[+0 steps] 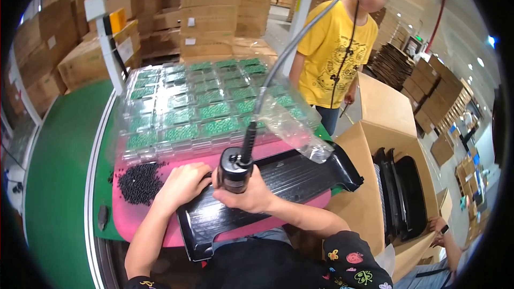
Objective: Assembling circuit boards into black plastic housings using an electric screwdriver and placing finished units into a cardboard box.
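black plastic panel (292,176) lies slantwise across the pink mat (128,225), its right end reaching past the mat. the right hand (250,192) wraps closed around a black corded electric screwdriver (234,170), upright over the panel; its tip is hidden. the left hand (184,183) rests at the panel's far edge, fingers bent; i cannot tell whether it grips. small black screw-like pieces (138,184) are heaped beside it, and clear plastic trays (206,142) of green circuit boards (214,110) stand behind.
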`<state>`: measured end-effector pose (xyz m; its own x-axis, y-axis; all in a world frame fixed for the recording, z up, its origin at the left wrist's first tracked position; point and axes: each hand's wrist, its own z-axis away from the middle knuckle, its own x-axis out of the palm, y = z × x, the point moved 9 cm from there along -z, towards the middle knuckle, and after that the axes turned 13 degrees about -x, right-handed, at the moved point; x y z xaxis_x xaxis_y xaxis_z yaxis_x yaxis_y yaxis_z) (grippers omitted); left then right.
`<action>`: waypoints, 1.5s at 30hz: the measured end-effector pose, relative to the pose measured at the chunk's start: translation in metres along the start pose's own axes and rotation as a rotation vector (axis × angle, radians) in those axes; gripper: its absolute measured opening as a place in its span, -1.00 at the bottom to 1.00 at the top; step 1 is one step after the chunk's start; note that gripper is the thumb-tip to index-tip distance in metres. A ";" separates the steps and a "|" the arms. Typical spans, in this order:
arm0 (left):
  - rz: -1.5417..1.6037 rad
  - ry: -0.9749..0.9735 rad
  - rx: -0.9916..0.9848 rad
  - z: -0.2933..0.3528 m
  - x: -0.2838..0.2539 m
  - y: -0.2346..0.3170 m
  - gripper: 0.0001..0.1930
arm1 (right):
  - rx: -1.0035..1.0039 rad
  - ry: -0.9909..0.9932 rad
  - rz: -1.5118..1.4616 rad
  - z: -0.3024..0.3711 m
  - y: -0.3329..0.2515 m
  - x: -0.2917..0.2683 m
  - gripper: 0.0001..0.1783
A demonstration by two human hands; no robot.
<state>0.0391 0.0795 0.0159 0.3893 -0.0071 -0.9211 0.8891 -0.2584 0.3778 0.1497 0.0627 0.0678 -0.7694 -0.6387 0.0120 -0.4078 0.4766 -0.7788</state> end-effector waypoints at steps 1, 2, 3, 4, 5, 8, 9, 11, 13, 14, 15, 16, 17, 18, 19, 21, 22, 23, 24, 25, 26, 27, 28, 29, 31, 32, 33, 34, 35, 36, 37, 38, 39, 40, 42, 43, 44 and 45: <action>0.006 -0.007 -0.007 0.002 -0.003 -0.008 -0.81 | -0.053 0.010 0.019 -0.006 0.001 0.008 -0.84; 0.024 0.038 0.028 0.002 -0.009 -0.013 -0.82 | -0.124 0.065 -0.044 -0.012 0.001 0.013 -0.84; 0.036 0.041 0.019 0.004 0.002 -0.008 -0.82 | -0.112 0.054 -0.044 -0.005 -0.004 0.005 -0.84; 0.083 0.057 0.030 0.006 0.011 -0.001 -0.83 | 0.040 0.016 -0.153 0.005 0.001 -0.001 -0.84; 0.129 0.074 0.040 0.008 0.016 0.006 -0.84 | 0.192 -0.021 -0.262 0.015 0.006 -0.003 -0.84; 0.124 0.099 0.049 0.003 0.006 0.010 -0.85 | 0.141 0.003 -0.310 0.008 0.004 -0.010 -0.83; 0.123 0.104 0.044 0.005 0.005 0.009 -0.85 | 0.131 -0.017 -0.317 0.006 0.004 -0.007 -0.84; 0.109 0.096 0.037 0.003 0.008 0.004 -0.85 | 0.128 -0.069 -0.341 0.003 0.006 -0.003 -0.85; 0.089 0.050 0.016 0.003 0.005 0.007 -0.85 | 0.136 -0.165 -0.374 -0.004 0.002 0.004 -0.85; 0.095 0.031 0.006 0.005 0.006 0.009 -0.85 | 0.153 -0.173 -0.411 -0.003 0.003 0.006 -0.86; 0.096 0.021 0.001 0.005 0.005 0.008 -0.85 | 0.154 -0.163 -0.388 -0.002 0.009 0.005 -0.87; 0.096 0.044 0.013 0.005 0.008 0.005 -0.84 | 0.169 -0.164 -0.395 -0.002 0.011 0.006 -0.88; 0.118 0.042 0.024 0.005 0.013 0.000 -0.83 | 0.186 -0.164 -0.402 -0.002 0.013 0.008 -0.89; 0.113 0.036 0.014 0.005 0.012 0.002 -0.82 | 0.183 -0.135 -0.367 0.001 0.016 0.004 -0.88; 0.108 0.030 0.004 0.003 0.011 0.003 -0.81 | 0.198 -0.131 -0.400 0.001 0.014 0.005 -0.87; 0.115 0.018 0.005 0.001 0.012 0.003 -0.81 | 0.152 -0.106 -0.353 0.003 0.013 0.000 -0.84; 0.120 0.009 0.008 0.004 0.014 0.000 -0.80 | 0.211 -0.171 -0.432 0.005 0.010 0.006 -0.71; 0.094 0.020 0.012 0.004 0.015 -0.003 -0.79 | 0.119 -0.229 -0.351 0.001 0.001 0.005 -0.71; 0.081 0.050 0.008 0.005 0.016 -0.006 -0.79 | 0.138 -0.141 -0.325 -0.001 0.001 -0.002 -0.71; 0.062 0.088 0.010 0.005 0.013 -0.004 -0.79 | 0.149 -0.057 -0.291 -0.007 -0.004 -0.011 -0.69; 0.075 0.068 -0.013 0.009 0.011 -0.001 -0.79 | 0.199 0.103 -0.459 -0.010 -0.002 -0.021 -0.68; 0.078 0.064 -0.016 0.007 0.012 0.000 -0.79 | 0.238 0.269 -0.614 -0.017 0.002 -0.036 -0.65; 0.073 0.062 -0.014 0.005 0.013 0.001 -0.79 | 0.248 0.434 -0.560 -0.028 0.008 -0.060 -0.67; 0.062 0.063 -0.037 0.009 0.014 -0.005 -0.79 | 0.269 0.582 -0.520 -0.040 0.020 -0.078 -0.67; 0.070 0.052 -0.029 0.003 0.017 -0.003 -0.79 | 0.311 0.750 -0.579 -0.053 0.050 -0.128 -0.72; 0.063 0.072 0.001 -0.001 0.018 0.001 -0.80 | 0.323 0.818 -0.457 -0.053 0.061 -0.156 -0.72; 0.058 0.085 0.025 -0.004 0.021 0.003 -0.80 | 0.345 0.884 -0.337 -0.049 0.070 -0.179 -0.72; 0.058 0.083 0.018 -0.005 0.020 0.004 -0.80 | 0.384 0.876 -0.309 -0.047 0.074 -0.190 -0.71; 0.053 0.084 0.023 -0.005 0.017 0.006 -0.81 | 0.419 0.868 -0.278 -0.043 0.074 -0.198 -0.71; 0.069 0.085 0.011 -0.006 0.013 0.005 -0.80 | 0.414 0.793 -0.285 -0.047 0.067 -0.196 -0.71; 0.087 0.089 0.003 -0.007 0.011 0.004 -0.79 | 0.418 0.744 -0.302 -0.044 0.061 -0.190 -0.75; 0.098 0.108 0.024 -0.001 0.010 0.003 -0.79 | 0.398 0.700 -0.268 -0.036 0.053 -0.182 -0.77; 0.085 0.102 0.010 0.006 0.009 -0.003 -0.80 | 0.372 0.641 -0.234 -0.032 0.043 -0.168 -0.78; 0.068 0.106 0.011 0.006 0.008 -0.002 -0.79 | 0.373 0.580 -0.185 -0.031 0.023 -0.154 -0.79; 0.046 0.105 -0.009 0.006 0.005 0.000 -0.78 | 0.375 0.434 -0.117 -0.020 -0.007 -0.147 -0.66; 0.021 0.113 0.001 0.008 0.002 0.003 -0.80 | 0.385 0.341 -0.111 -0.012 -0.013 -0.148 -0.54; -0.003 0.148 0.017 0.010 -0.005 0.009 -0.82 | 0.352 0.318 0.019 -0.009 -0.031 -0.144 -0.46; -0.042 0.115 -0.007 0.010 -0.007 0.013 -0.85 | 0.332 0.290 0.137 -0.006 -0.045 -0.137 -0.37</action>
<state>0.0451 0.0667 0.0264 0.3761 0.1145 -0.9195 0.9068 -0.2494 0.3398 0.2711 0.1325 0.1047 -0.9303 -0.3654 0.0324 -0.1489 0.2953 -0.9437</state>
